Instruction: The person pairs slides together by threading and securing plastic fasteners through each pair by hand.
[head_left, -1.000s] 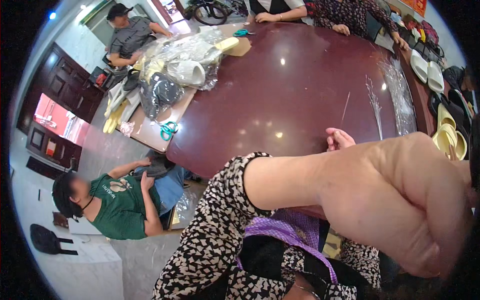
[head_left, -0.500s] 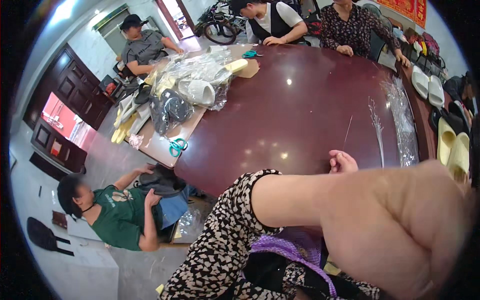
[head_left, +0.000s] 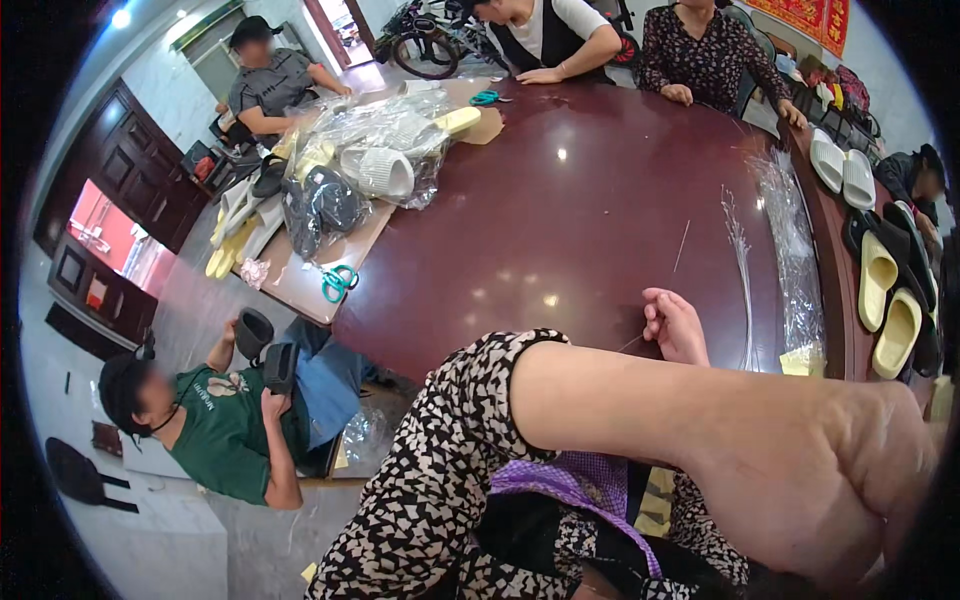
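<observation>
My left forearm, in a black-and-cream patterned sleeve, stretches across to the right. My left hand [head_left: 880, 450] is a large, bent shape at the right rim, near the slippers; its fingertips are hidden. Beyond the forearm, my right hand [head_left: 675, 325] is over the table with its fingers curled together, and a thin strand [head_left: 629, 345] sticks out from the fingertips. A single thin strand [head_left: 682, 247] lies on the table past that hand. To its right is a loose bunch of thin pale strands [head_left: 740, 275], beside a larger bundle in clear plastic [head_left: 795, 260].
Yellow slippers [head_left: 897, 335] and grey slippers [head_left: 842, 168] line a ledge at right. Bagged slippers [head_left: 380, 172] and teal scissors [head_left: 340, 284] sit at the table's [head_left: 500, 230] left. A person in green [head_left: 225, 425] holds dark slippers; others sit or stand around the far side.
My view has shifted slightly. My left forearm sits a little lower, and the right hand shows more. The person in green now holds two dark slippers apart, which were together before.
</observation>
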